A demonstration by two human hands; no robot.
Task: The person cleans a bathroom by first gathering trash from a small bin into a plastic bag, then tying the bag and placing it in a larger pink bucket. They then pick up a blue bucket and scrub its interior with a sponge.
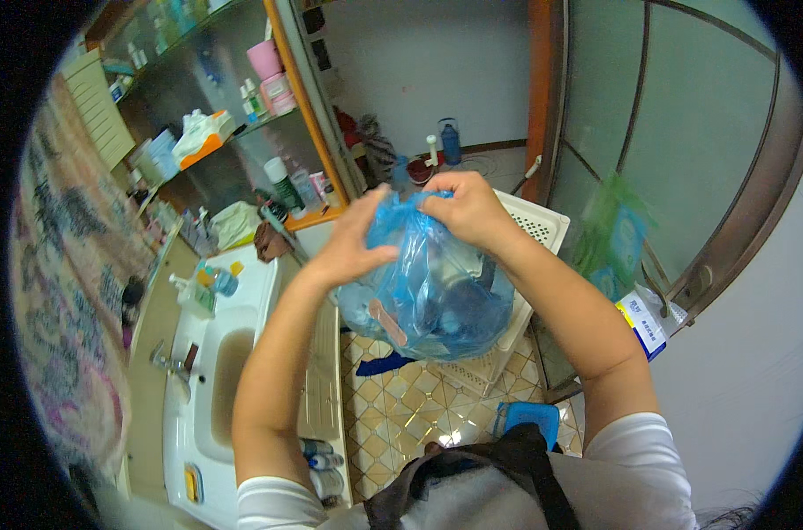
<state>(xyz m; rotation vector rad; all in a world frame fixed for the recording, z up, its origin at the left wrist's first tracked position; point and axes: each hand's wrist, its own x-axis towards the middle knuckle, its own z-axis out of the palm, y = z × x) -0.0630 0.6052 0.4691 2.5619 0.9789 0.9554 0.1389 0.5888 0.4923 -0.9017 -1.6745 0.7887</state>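
Observation:
A blue translucent plastic bag (437, 300), bulging with contents, hangs in front of me. Through the film I make out a pinkish-brown strip and some pale and dark shapes, too vague to name. My right hand (466, 208) is closed on the gathered top of the bag. Against the left side of the bag's neck, my left hand (357, 243) has its thumb and fingers stretched apart; its fingertips are somewhat blurred.
Left stands a white sink (233, 389) with pump bottles and a faucet. Above it, glass shelves (269, 119) hold toiletries. A cream perforated plastic rack (538, 221) is behind the bag. On the tiled floor sits a blue stool (534, 420). A glass door (666, 132) is at right.

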